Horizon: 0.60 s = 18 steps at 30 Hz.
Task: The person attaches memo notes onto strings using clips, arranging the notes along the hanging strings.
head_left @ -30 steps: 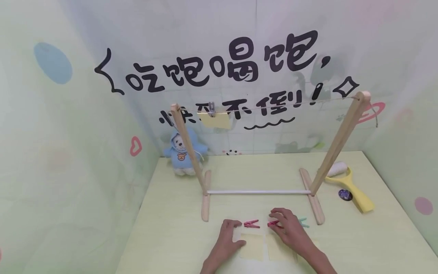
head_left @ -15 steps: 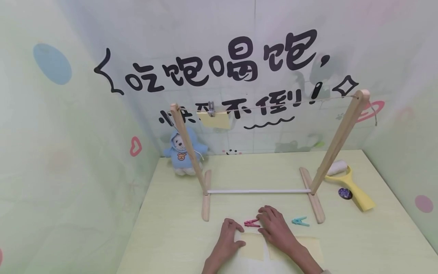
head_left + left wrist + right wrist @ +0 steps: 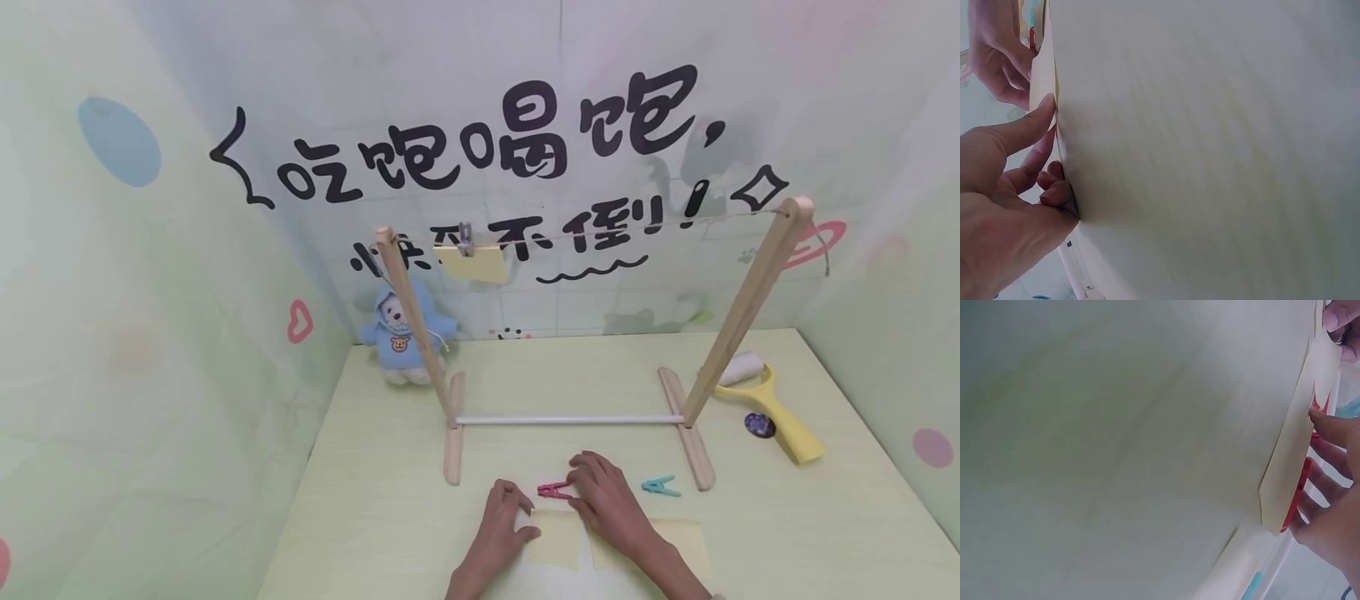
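My left hand (image 3: 498, 529) lies at the left edge of a pale yellow paper note (image 3: 557, 542), its thumb tip at the paper's edge and its fingers loosely bent in the left wrist view. Beyond that note lies a pink clothespin (image 3: 554, 490). My right hand (image 3: 611, 507) reaches over a second yellow note (image 3: 1285, 469), thumb and index finger spread at the pink clothespin's handle ends. Another red-pink clothespin (image 3: 1299, 494) lies under the right hand's other fingers, hidden in the head view. A teal clothespin (image 3: 661, 486) lies right of that hand, past a further note (image 3: 684, 542).
A wooden stand (image 3: 738, 325) with a string and a white crossbar (image 3: 570, 420) stands behind the hands. A grey clip (image 3: 465, 239) holds a yellow note (image 3: 480, 265) on the string. A blue-hooded plush toy (image 3: 401, 337) sits back left, a yellow-handled roller (image 3: 783, 421) right.
My right hand has moved left from the second pink clothespin, covering it, to the first one. The teal clothespin is now fully visible. My left hand has hardly moved.
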### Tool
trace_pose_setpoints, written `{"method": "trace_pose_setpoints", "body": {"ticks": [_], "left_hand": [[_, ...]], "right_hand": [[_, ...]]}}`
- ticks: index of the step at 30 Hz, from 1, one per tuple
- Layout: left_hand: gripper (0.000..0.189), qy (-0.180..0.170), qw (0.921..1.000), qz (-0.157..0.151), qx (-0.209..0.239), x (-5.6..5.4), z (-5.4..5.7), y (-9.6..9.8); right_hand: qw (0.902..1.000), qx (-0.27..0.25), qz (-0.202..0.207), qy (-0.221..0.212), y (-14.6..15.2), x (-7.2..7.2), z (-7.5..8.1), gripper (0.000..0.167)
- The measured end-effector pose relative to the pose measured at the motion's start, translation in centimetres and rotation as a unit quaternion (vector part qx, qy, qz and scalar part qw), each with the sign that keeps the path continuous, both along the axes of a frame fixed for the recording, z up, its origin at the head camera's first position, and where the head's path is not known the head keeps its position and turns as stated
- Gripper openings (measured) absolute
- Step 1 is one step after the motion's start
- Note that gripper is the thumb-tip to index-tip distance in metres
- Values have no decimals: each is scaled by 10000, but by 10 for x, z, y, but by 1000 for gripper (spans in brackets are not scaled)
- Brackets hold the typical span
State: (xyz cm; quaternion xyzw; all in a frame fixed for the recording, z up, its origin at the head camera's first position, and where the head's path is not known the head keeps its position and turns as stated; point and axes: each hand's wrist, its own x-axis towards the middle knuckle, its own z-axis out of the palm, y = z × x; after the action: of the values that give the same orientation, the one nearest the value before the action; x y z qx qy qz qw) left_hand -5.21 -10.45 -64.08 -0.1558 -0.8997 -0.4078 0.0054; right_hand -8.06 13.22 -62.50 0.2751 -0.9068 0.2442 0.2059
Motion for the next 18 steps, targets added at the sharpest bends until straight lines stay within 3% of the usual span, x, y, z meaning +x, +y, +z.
{"method": "trace_pose_setpoints", "body": {"ticks": [3, 11, 14, 18], "left_hand": [[24, 189, 9998, -6, -53, 1, 2, 0], [17, 102, 9998, 159, -40, -2, -2, 4], [15, 113, 9999, 78, -50, -1, 6, 3], [11, -290, 9996, 26, 5, 0, 17, 2]], "right_hand": [[9999, -73, -29, -72, 0, 0, 1, 39], [9986, -525, 29, 75, 1, -2, 5, 38], [9978, -650, 36, 91, 1, -3, 5, 39], [9961, -879, 43, 15, 1, -4, 6, 38]]}}
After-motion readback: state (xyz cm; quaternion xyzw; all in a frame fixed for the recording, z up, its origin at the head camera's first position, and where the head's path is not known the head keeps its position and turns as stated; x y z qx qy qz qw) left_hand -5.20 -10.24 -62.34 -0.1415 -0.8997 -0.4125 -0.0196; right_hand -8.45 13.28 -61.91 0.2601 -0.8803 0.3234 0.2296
